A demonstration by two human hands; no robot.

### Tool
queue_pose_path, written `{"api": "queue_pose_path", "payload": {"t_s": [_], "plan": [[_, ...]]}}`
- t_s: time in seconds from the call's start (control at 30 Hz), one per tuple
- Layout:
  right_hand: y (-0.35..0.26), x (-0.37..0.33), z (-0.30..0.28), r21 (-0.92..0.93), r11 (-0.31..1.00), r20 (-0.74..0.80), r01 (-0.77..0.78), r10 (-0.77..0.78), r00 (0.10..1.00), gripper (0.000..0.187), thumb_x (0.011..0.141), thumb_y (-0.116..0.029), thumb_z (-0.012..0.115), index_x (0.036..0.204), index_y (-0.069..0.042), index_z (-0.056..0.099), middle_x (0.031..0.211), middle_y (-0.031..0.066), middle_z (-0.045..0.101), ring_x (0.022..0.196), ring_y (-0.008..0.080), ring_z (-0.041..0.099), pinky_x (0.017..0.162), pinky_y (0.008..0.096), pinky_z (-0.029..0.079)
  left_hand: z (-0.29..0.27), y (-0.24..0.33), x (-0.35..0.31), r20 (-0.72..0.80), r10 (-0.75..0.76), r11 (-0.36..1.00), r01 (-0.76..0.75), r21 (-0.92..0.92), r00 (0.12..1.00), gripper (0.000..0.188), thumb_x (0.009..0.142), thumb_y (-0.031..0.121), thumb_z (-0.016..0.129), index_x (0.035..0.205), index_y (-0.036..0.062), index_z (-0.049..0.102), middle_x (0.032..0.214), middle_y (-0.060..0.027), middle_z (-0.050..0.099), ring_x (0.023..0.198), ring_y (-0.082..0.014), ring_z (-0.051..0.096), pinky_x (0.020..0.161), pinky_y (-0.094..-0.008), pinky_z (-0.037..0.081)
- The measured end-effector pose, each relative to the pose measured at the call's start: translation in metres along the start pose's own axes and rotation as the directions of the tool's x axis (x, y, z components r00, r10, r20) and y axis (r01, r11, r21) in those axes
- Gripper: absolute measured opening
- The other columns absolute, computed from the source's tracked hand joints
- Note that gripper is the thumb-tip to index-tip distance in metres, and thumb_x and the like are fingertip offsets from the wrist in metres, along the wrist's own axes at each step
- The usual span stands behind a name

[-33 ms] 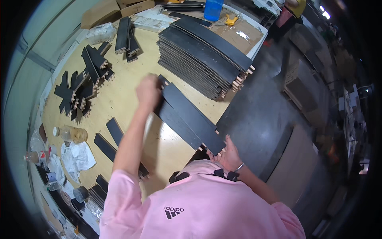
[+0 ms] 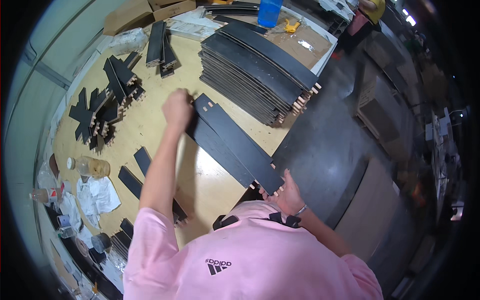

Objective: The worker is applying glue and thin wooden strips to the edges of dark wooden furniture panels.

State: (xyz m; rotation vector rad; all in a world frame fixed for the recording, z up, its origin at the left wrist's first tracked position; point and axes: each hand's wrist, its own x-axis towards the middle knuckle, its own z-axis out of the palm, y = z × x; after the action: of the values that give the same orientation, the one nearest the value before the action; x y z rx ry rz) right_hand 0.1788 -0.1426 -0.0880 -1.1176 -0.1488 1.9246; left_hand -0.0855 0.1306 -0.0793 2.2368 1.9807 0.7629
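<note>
Two or more long black boards with pale wooden dowels at their ends lie overlapped in front of me, slanting from the middle of the table to its near edge. My right hand (image 2: 287,195) grips their near end, thumb up beside the dowels of the upper board (image 2: 245,148). At the far end, my left hand (image 2: 177,110) is closed at the corner of the lower board (image 2: 212,146); its fingertips are mostly hidden. Farther off stands a tall stack of similar black boards (image 2: 250,70), dowels showing at its right end.
Short black doweled pieces (image 2: 102,110) lie heaped at left. Single boards (image 2: 131,181) rest left of my forearm, near a bottle (image 2: 90,167) and white crumpled paper (image 2: 97,195). A blue container (image 2: 268,13) and yellow clamp (image 2: 291,26) sit behind the stack. Another person (image 2: 367,12) stands far right.
My left hand has shifted a little left and away from me, and the far end of the lower board has swung left with it. My right hand stays in place.
</note>
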Motion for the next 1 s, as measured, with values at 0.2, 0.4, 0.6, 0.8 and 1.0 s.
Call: {"api": "queue_pose_path", "payload": {"t_s": [0.2, 0.4, 0.6, 0.8, 1.0], "plan": [[-0.004, -0.009, 0.005, -0.368, 0.913, -0.079, 0.177, -0.22, 0.972, 0.028, 0.101, -0.026, 0.047, 0.101, -0.001, 0.061, 0.086, 0.004, 0.062, 0.071, 0.0113, 0.056, 0.062, 0.0281, 0.048, -0.036, -0.026, -0.027, -0.056, -0.212, 0.926, 0.182, -0.332, 0.976, 0.016, 0.082, 0.017, 0.072, 0.077, 0.0029, 0.067, 0.072, -0.0107, 0.065, 0.061, -0.0216, 0.062, 0.06, -0.0345, 0.047], [-0.007, -0.012, 0.049, -0.395, 0.917, 0.243, 0.058, 0.043, 0.969, 0.021, 0.097, -0.005, 0.053, 0.115, 0.006, 0.057, 0.093, 0.0047, 0.061, 0.076, 0.0091, 0.058, 0.067, 0.0237, 0.047, -0.095, -0.084, -0.067, -0.329, -0.356, 0.785, 0.089, -0.613, 0.875, 0.012, 0.084, 0.007, 0.073, 0.079, -0.0019, 0.066, 0.065, 0.0022, 0.055, 0.06, -0.0045, 0.045, 0.056, -0.0214, 0.036], [0.034, 0.04, 0.11, -0.42, 0.891, 0.316, -0.17, 0.319, 0.893, 0.017, 0.098, -0.013, 0.056, 0.103, 0.003, 0.059, 0.091, 0.0058, 0.062, 0.073, 0.0107, 0.059, 0.065, 0.0246, 0.05, -0.164, -0.126, -0.115, -0.455, -0.424, 0.795, 0.082, -0.6, 0.783, 0.011, 0.087, 0.006, 0.071, 0.08, -0.0008, 0.066, 0.067, 0.0063, 0.053, 0.061, -0.0016, 0.042, 0.055, -0.0194, 0.033], [0.076, 0.068, 0.132, -0.722, 0.661, 0.247, -0.204, 0.522, 0.817, 0.032, 0.1, -0.026, 0.051, 0.108, 0.004, 0.059, 0.094, 0.0097, 0.064, 0.076, 0.0156, 0.066, 0.063, 0.0266, 0.056, -0.166, -0.124, -0.145, -0.351, -0.516, 0.735, 0.192, -0.651, 0.781, 0.011, 0.089, 0.007, 0.069, 0.081, -0.0005, 0.066, 0.068, 0.0068, 0.054, 0.061, -0.0009, 0.043, 0.054, -0.0184, 0.031], [0.052, 0.047, 0.101, -0.85, 0.214, 0.479, 0.482, -0.067, 0.875, 0.029, 0.086, -0.012, 0.066, 0.11, 0.004, 0.062, 0.097, 0.0119, 0.063, 0.075, 0.0174, 0.063, 0.07, 0.029, 0.053, -0.12, -0.087, -0.142, -0.141, -0.415, 0.663, 0.192, -0.724, 0.899, 0.009, 0.083, 0.004, 0.071, 0.078, -0.0004, 0.066, 0.068, 0.003, 0.057, 0.063, -0.0044, 0.048, 0.058, -0.0213, 0.039]]}}
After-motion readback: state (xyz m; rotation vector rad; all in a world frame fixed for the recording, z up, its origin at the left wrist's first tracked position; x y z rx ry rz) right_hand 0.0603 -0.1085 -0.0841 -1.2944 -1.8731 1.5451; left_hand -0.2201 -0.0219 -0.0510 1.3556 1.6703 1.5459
